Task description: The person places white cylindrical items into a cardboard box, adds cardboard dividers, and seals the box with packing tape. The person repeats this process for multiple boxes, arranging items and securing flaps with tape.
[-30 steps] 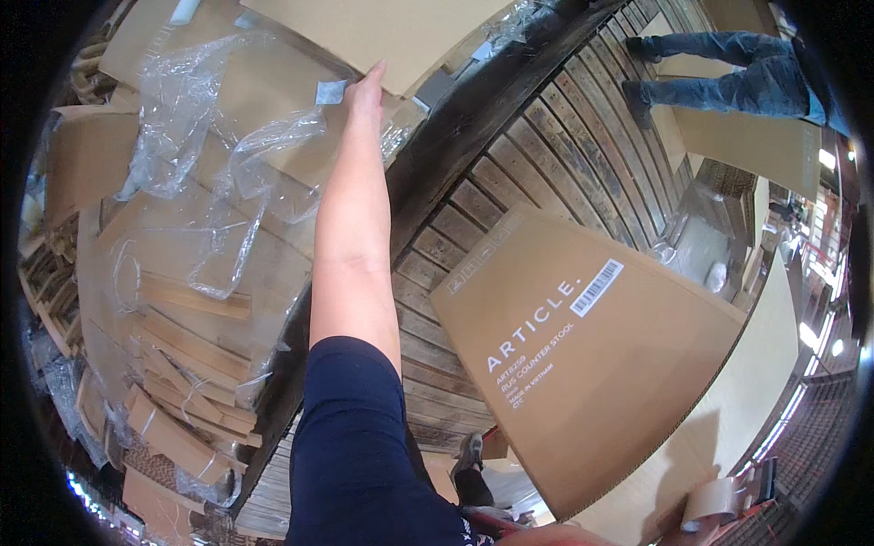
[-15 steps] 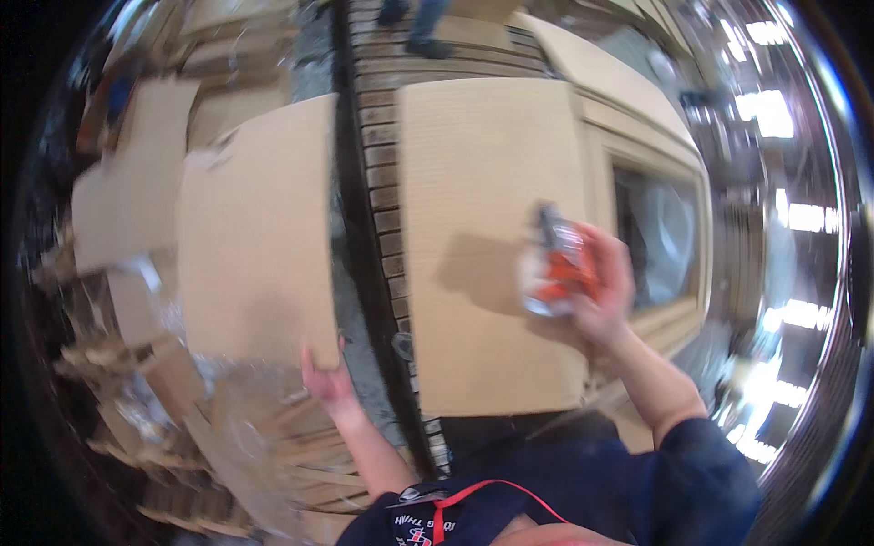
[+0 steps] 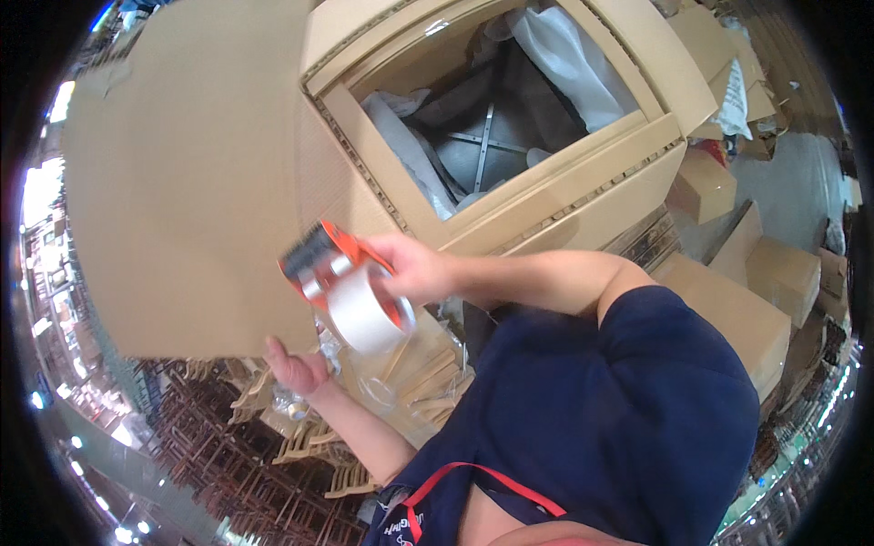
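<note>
My right hand (image 3: 414, 266) grips an orange and black tape gun (image 3: 337, 255) loaded with a wide roll of pale tape (image 3: 366, 314). The tape gun hangs over the lower right part of a large flat cardboard sheet (image 3: 191, 182). At the sheet's near edge my left hand (image 3: 300, 369) is closed on the cardboard, with its thumb in front and the other fingers mostly hidden behind. Right of the sheet stands an open cardboard box (image 3: 546, 214). White foam wrap (image 3: 569, 68) and a dark item with a metal cross (image 3: 485, 141) lie inside it.
Wooden frame parts (image 3: 428, 373) lie below the tape gun. Stacked dark wooden pieces (image 3: 237, 446) spread at the lower left. More cardboard boxes (image 3: 728, 309) stand on the right, near grey floor (image 3: 806, 177).
My view has swung to the right, so the open box now shows at the top centre. The tape gun has come closer to my left hand, which still holds the cardboard sheet.
</note>
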A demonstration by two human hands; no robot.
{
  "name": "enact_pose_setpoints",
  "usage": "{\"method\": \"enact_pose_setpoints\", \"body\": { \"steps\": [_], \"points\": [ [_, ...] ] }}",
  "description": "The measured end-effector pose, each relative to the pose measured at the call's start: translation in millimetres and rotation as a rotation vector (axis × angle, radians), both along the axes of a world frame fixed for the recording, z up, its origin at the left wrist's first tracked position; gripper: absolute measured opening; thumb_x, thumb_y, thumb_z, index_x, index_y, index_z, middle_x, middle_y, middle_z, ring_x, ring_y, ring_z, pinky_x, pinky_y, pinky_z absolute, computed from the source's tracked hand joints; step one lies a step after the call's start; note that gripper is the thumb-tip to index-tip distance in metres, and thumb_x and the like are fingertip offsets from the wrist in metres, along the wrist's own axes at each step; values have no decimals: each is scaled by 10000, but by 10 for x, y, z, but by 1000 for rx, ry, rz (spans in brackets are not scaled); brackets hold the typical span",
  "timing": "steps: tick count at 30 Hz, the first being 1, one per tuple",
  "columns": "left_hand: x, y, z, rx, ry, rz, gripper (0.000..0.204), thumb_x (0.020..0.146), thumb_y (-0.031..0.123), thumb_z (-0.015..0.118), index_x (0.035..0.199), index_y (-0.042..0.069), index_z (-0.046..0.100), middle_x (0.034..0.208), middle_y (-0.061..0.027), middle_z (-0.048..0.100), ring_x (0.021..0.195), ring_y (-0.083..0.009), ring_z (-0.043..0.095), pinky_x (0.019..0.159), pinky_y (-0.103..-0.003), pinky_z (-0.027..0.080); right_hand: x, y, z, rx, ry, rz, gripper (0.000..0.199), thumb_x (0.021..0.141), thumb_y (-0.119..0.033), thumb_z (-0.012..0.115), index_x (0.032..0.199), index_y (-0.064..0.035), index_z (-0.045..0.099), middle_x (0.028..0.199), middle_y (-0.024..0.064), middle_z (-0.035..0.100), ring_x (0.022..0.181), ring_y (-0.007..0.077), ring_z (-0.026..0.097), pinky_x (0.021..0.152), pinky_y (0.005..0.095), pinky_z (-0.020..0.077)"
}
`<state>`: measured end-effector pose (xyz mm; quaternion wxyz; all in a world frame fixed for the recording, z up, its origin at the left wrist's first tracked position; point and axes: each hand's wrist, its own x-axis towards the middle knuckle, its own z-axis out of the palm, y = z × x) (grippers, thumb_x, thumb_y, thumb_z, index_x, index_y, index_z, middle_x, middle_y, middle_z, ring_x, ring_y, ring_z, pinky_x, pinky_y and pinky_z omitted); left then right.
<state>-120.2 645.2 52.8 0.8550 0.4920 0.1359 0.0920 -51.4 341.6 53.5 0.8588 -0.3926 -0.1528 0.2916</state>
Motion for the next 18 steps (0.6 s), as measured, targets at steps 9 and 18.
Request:
{"method": "enact_pose_setpoints", "body": {
  "steps": [9, 18],
  "points": [
    [72, -2222, -475, -119, 559, -157, 171, 1024, 199, 698, 993, 40, 645, 946, -46, 710, 894, -177, 708, 798, -382, 598, -447, -1815, -205, -32, -87, 35, 403, 979, -105, 726, 1357, 3, 638, 1287, 127, 701, 1187, 202, 664, 1044, 381, 520],
    [-542, -1585, -132, 964, 710, -33, 454, 1021, 440, 675, 826, 30, 667, 615, -82, 638, 576, -161, 607, 570, -352, 479, 436, -1415, 4, 73, 257, 37, 496, 1057, -325, 499, 1347, 67, 589, 1122, 200, 712, 981, 317, 717, 879, 454, 590]
  ]
}}
